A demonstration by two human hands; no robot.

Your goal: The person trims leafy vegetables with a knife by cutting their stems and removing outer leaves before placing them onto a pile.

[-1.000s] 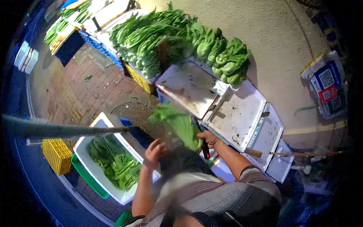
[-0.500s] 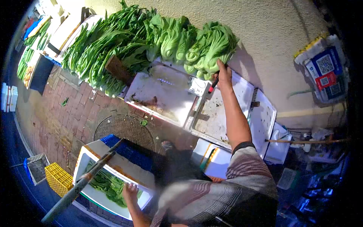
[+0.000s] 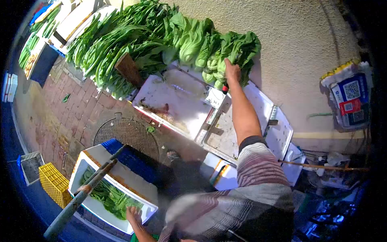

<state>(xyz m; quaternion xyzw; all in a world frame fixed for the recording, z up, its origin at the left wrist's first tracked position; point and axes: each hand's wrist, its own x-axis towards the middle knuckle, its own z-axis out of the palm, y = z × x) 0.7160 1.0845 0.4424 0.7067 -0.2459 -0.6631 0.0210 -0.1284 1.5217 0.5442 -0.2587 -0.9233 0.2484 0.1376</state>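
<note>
My right hand (image 3: 232,73) reaches to the right end of the row of leafy heads (image 3: 215,66), its fingers closed round a dark tool with a red end (image 3: 225,88) and touching the pale stems. Below the hand, a white price card (image 3: 215,97) lies at the corner of the white trays. At the lower left, my left hand (image 3: 134,215) is over the loose greens (image 3: 113,198) inside a white foam box (image 3: 146,213). Its fingers look slightly apart, against the leaves, and nothing held shows in them.
Shallow white trays (image 3: 169,105) line the wall. A wooden piece (image 3: 128,69) stands by the long greens (image 3: 105,52). A pole (image 3: 86,189) crosses the foam box. Yellow (image 3: 55,184) and grey (image 3: 32,167) crates are at left; a QR-code sign (image 3: 350,97) is at right.
The leafy head held in my right hand a second ago now rests among the others on the row. My left hand has moved down to the greens in the foam box.
</note>
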